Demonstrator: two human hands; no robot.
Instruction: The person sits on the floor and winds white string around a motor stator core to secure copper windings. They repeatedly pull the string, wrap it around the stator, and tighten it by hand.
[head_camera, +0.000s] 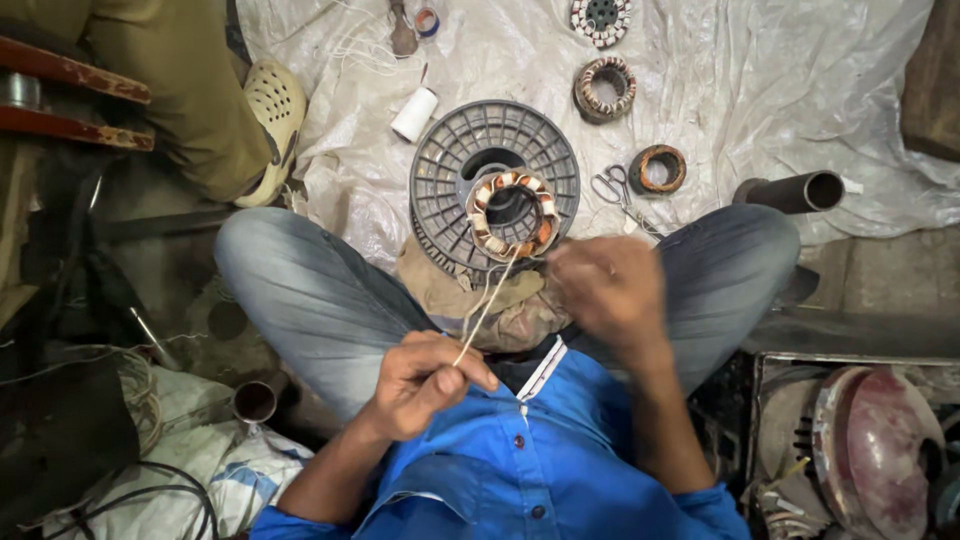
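Observation:
A round motor stator (513, 214) with copper windings and white ties rests on a grey plastic spool (440, 170) between my crossed legs. A pale thread (487, 305) runs from the stator down to my left hand (425, 382), which pinches it near my chest. My right hand (608, 288) is blurred, fingers closed, just right of the stator; what it holds cannot be made out.
On the white plastic sheet lie scissors (612, 186), a white thread spool (415, 113), three more stators (604, 88) and a dark pipe (795, 191). Another person's leg and sandal (272, 110) are at upper left. Motor parts (870, 450) sit at lower right.

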